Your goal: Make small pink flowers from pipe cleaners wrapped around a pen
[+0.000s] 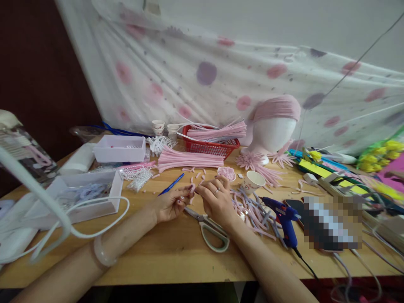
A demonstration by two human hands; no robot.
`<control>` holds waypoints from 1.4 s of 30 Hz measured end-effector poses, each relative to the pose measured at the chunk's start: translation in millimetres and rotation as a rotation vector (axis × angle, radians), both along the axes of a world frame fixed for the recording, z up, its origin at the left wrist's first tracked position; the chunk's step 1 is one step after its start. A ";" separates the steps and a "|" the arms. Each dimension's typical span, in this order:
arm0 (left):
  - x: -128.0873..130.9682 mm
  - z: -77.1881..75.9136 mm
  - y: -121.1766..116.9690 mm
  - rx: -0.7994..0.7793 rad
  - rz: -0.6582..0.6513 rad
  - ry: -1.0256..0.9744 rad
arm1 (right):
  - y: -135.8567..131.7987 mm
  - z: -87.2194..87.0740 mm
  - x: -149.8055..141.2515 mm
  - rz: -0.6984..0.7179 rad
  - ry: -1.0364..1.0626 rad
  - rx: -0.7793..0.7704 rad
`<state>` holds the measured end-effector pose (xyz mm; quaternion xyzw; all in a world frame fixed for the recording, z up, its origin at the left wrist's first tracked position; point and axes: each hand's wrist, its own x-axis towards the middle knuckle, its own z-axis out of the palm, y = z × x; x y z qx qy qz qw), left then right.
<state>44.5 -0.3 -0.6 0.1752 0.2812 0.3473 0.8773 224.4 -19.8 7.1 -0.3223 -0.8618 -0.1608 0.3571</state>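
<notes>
Pink piece [192, 189], approx. ctr of frame: we pinch it in our L hand [170, 205]; it lies just left of our R hand [217, 198], whose grip we can't confirm. L hand nearer.

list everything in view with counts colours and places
pink piece: one, pink, centre
scissors: one pair, pale-handled, centre
glue gun: one, blue, right
cut stems: many, pink and grey, centre right
pen: one, blue, centre left
paper cup: one, white, beyond cut stems
small dish: one, white, left of paper cup
basket: one, red, back centre
stem bundle: one, pink, before basket
small cups: two or more, white, back
boxes: two, white, left
mannequin head: one, white, pink-capped, back right
phone: at least one, black, right
flowers: several, yellow and pink, right
cables: several, mostly white, both sides
sheet: one, white, spotted, back
table: one, wood-brown, underneath
left hand: one, centre, pinching pink piece
right hand: one, ringed, centre
</notes>
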 end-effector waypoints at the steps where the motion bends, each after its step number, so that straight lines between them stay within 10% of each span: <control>1: 0.4 -0.7 0.0 0.037 0.002 0.014 | 0.3 -0.7 -0.2 0.006 0.018 -0.013; 10: -14.2 -3.3 15.7 0.504 -0.022 0.273 | -2.8 -8.4 -12.6 0.040 0.341 -0.444; 20: -28.9 9.8 16.8 0.858 -0.361 0.576 | 9.3 -5.4 -7.8 0.242 0.624 -1.790; 28: -37.5 15.4 26.6 0.980 -0.138 0.615 | 13.2 23.2 17.3 0.212 0.468 -1.519; 35: -38.5 10.2 31.0 1.060 0.110 0.684 | -47.1 46.3 21.7 -0.337 -0.468 -1.057; 42: -37.8 13.2 16.9 1.727 0.492 0.920 | -64.1 47.5 13.8 -0.395 -0.567 -0.960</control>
